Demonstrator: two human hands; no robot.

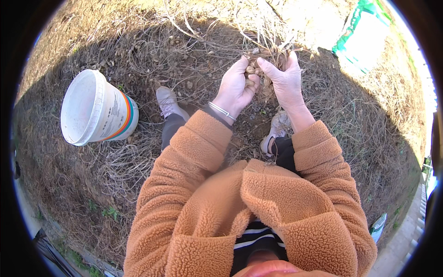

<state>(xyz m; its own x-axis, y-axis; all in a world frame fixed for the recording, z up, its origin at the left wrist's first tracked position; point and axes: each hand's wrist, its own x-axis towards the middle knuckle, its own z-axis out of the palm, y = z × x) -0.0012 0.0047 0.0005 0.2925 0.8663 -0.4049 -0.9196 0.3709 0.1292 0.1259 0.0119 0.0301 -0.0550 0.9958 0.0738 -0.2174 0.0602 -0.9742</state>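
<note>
Out in front of me, both hands are together at a dried peanut plant (276, 50) with thin, straw-coloured stalks. My left hand (233, 91), a bracelet at its wrist, is closed with its fingers curled around a few pale brown peanuts (251, 71). My right hand (288, 87) grips the root end of the plant, its thumb pointing toward the left hand and the peanuts. Its other fingers are mostly hidden behind the stalks. Only a small gap separates the two thumbs.
A white bucket (115, 108) with coloured bands stands tilted in view at my left. Dry stalks (134, 157) cover the soil all around. My shoes (169, 99) are planted below my hands. A green-and-white sack (353, 34) lies at the far right, in sunlight.
</note>
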